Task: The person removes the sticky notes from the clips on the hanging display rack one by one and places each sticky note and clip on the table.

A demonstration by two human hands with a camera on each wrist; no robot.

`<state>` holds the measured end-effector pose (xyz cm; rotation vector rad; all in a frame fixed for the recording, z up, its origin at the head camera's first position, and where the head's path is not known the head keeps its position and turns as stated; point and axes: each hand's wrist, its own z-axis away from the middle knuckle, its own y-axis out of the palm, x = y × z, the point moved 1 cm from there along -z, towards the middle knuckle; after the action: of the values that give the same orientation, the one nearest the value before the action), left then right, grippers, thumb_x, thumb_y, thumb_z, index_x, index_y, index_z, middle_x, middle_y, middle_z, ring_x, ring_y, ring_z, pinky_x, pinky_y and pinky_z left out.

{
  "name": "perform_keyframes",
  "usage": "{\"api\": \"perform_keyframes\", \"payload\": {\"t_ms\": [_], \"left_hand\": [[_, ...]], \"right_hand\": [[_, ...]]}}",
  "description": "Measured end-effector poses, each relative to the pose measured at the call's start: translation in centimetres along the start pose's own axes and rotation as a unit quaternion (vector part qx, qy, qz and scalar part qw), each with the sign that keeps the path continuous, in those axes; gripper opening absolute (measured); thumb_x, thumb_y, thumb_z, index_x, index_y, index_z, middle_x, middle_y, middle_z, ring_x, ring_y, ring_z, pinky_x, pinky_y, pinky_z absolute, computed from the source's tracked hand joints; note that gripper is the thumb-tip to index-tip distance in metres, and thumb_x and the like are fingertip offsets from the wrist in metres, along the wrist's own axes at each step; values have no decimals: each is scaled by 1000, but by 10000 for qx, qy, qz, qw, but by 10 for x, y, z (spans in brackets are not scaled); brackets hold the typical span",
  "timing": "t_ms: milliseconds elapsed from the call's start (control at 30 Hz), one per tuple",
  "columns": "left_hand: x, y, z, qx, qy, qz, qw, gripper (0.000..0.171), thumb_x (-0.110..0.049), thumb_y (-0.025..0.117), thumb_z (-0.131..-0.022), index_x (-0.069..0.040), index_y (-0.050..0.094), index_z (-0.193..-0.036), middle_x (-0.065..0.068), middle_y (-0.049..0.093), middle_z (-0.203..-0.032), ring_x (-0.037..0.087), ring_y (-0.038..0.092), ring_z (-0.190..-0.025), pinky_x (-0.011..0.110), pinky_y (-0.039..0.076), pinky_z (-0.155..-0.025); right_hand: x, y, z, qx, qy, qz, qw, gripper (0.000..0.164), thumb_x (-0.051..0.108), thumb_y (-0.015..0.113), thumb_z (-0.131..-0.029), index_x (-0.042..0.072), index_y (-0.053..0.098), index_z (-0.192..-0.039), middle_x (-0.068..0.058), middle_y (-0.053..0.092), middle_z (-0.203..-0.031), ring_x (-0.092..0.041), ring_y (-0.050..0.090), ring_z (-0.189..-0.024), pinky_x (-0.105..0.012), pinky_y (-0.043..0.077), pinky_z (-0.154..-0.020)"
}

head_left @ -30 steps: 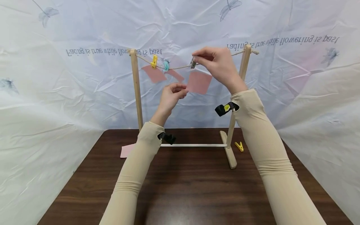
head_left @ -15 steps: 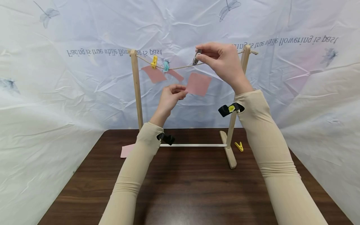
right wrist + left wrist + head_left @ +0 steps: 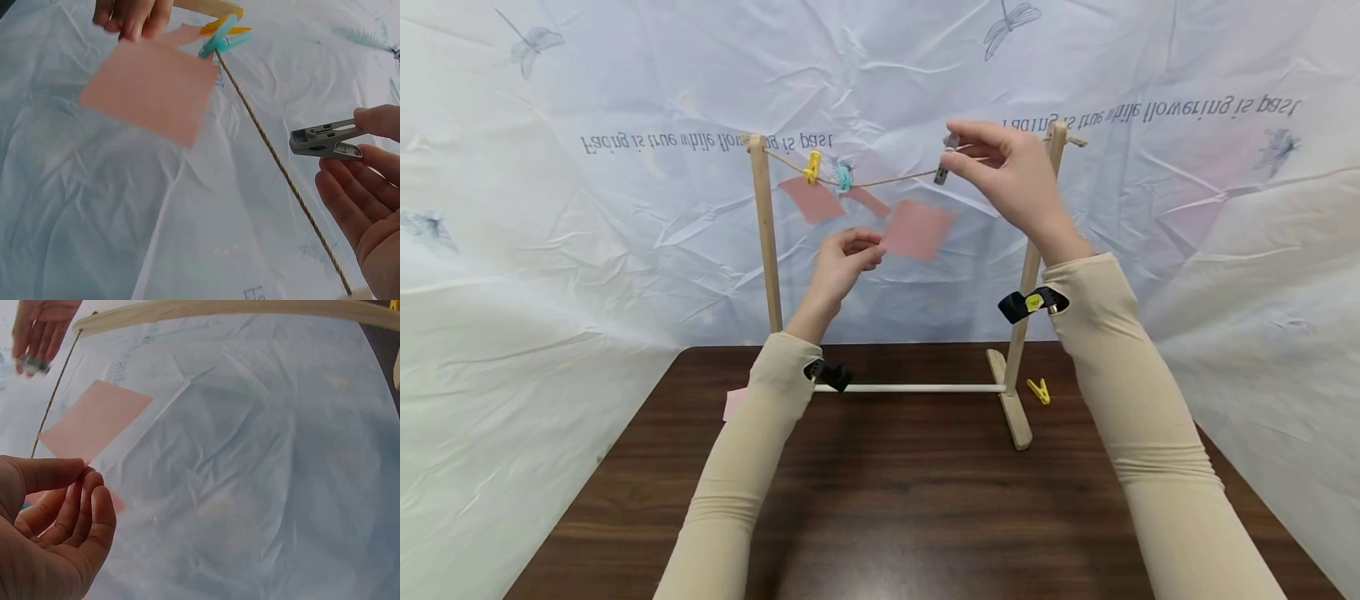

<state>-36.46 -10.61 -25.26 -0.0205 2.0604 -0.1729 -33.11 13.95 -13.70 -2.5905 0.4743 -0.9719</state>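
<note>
Between thumb and fingertips my left hand pinches a pink square of paper by one corner, below the rope. My right hand holds a grey clothespin by its handle ends. In the right wrist view the clothespin's jaws are together, with nothing between them, and it is apart from the rope. A yellow clothespin and a teal clothespin sit on the rope at the left. Pink papers hang beneath them, one paper under the yellow one and another under the teal.
The rope runs between two wooden posts, a left post and a right post, joined low down by a white rod. A yellow clothespin lies on the dark table at right. Another pink paper lies at left, partly behind my sleeve.
My right hand has moved right along the rope, and the grey clothespin has come away from it. My left hand has shifted slightly left and down with the pink paper.
</note>
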Motion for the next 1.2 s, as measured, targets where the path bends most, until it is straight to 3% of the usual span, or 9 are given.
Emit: {"api": "perform_keyframes", "payload": {"t_ms": [200, 367, 567, 700, 833, 967, 1200], "left_hand": [[-2, -22, 10, -59, 183, -286, 9994, 22, -8, 70, -94, 4, 70, -112, 9, 68, -96, 29, 66, -92, 38, 57, -86], [-14, -48, 27, -226, 328, -713, 9967, 25, -12, 71, -95, 4, 71, -114, 14, 69, -100, 21, 66, -88, 31, 57, -83], [-22, -88, 52, -408, 489, -693, 9956, 28, -7, 71, -95, 13, 67, -113, -1, 69, -90, 11, 65, -80, 23, 55, -77], [-15, -121, 70, -793, 608, -539, 9935, 23, -2, 72, -92, 13, 68, -109, -9, 71, -85, 7, 66, -75, 20, 55, -73], [-8, -154, 94, -1279, 465, -109, 9906, 11, 3, 73, -90, 4, 74, -100, -5, 74, -84, 7, 68, -71, 17, 56, -71], [3, -182, 117, -1790, 185, 336, 9831, 11, 5, 75, -87, 0, 76, -96, -1, 74, -83, 9, 70, -70, 17, 58, -69], [25, -212, 152, -2303, -420, 607, 9703, 11, 5, 76, -87, -3, 76, -94, 0, 73, -79, 8, 70, -67, 17, 58, -68]], "right_hand": [[-17, -24, 14, -483, 8, 22, 9988, 41, 18, 74, -94, 10, 67, -133, -2, 72, -116, -3, 65, -101, -21, 52, -92], [-30, -48, 27, -908, 228, -92, 9956, 41, 18, 75, -93, 9, 67, -133, 9, 69, -108, -4, 64, -100, -19, 51, -91], [-47, -74, 49, -1226, 582, -82, 9907, 42, 16, 75, -93, 10, 66, -134, 9, 69, -113, -5, 64, -99, -16, 50, -87], [-65, -94, 70, -1369, 922, 332, 9857, 42, 19, 73, -95, 15, 66, -136, 8, 67, -119, -1, 62, -101, -14, 48, -89], [-86, -117, 96, -1496, 1252, 738, 9780, 42, 23, 72, -95, 19, 65, -136, 15, 66, -116, 4, 60, -101, -11, 46, -89], [-108, -137, 127, -1615, 1501, 819, 9719, 42, 22, 72, -95, 17, 66, -136, 23, 65, -108, 7, 59, -97, -7, 43, -84], [-137, -141, 179, -1365, 1967, 1042, 9653, 46, 28, 72, -95, 16, 63, -139, 27, 62, -103, 10, 57, -93, -4, 41, -78]]}}
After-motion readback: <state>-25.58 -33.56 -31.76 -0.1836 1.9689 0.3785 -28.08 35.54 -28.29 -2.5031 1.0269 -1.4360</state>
